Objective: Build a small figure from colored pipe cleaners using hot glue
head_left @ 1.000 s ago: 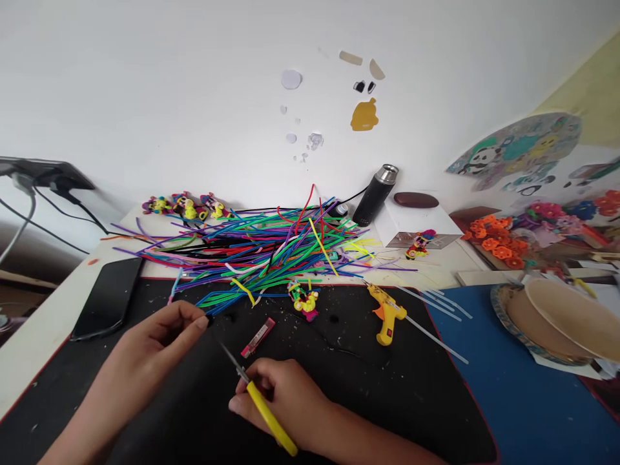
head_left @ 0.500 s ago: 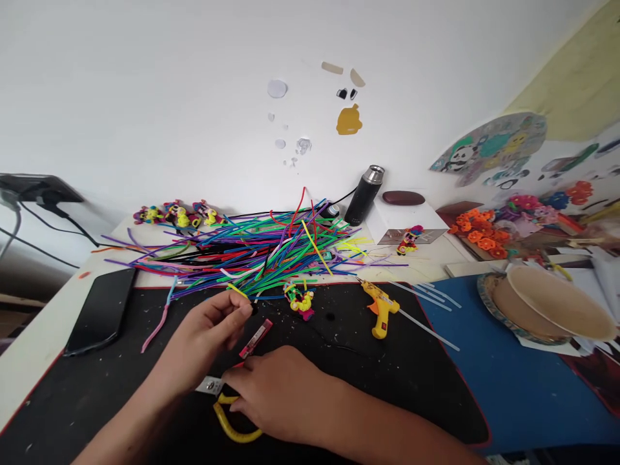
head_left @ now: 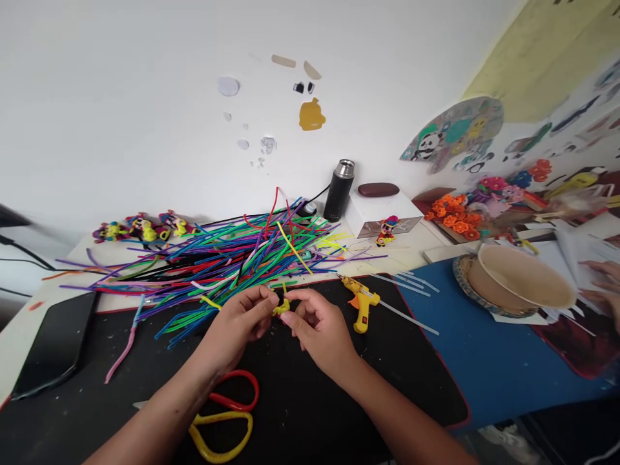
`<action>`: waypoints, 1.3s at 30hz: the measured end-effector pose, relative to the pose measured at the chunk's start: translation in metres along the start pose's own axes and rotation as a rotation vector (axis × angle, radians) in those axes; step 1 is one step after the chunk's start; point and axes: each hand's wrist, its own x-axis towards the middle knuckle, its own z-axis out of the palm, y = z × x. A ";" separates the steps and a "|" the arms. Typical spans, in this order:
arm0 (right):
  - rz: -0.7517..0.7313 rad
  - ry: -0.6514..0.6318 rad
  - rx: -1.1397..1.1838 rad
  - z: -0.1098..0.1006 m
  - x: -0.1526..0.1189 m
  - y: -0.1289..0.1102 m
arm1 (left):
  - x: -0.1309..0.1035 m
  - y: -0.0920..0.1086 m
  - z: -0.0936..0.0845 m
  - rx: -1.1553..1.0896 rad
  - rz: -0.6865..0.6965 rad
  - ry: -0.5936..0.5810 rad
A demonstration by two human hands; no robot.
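Close together over the black mat (head_left: 300, 394), both my hands meet at a small figure of yellow pipe cleaner (head_left: 281, 309). My left hand (head_left: 245, 316) pinches a small black piece (head_left: 278, 294) against it. My right hand (head_left: 322, 326) holds the figure between thumb and fingers, which cover most of it. Below my left wrist lie scissors (head_left: 232, 416) with one red and one yellow handle loop; my forearm partly hides them. A yellow glue gun (head_left: 361, 303) with a clear glue stick lies right of my right hand.
Behind my hands spreads a pile of coloured pipe cleaners (head_left: 232, 252). Several finished figures (head_left: 143, 227) sit at the back left; another (head_left: 387, 231) leans by a white box (head_left: 382, 210). A phone (head_left: 55, 342), black flask (head_left: 339, 190) and bowl (head_left: 523, 278) stand around. A co-worker's hand (head_left: 605, 278) shows right.
My right hand has left the scissors and taken up the yellow figure from the mat. My left hand has brought the black piece to it. The view has shifted right.
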 end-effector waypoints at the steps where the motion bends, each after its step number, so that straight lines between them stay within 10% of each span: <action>1: -0.019 -0.001 -0.017 -0.001 0.002 -0.001 | 0.002 0.000 0.002 0.014 -0.001 -0.011; 39: -0.144 0.050 -0.128 -0.009 0.003 0.021 | 0.006 -0.002 0.003 0.155 -0.099 -0.055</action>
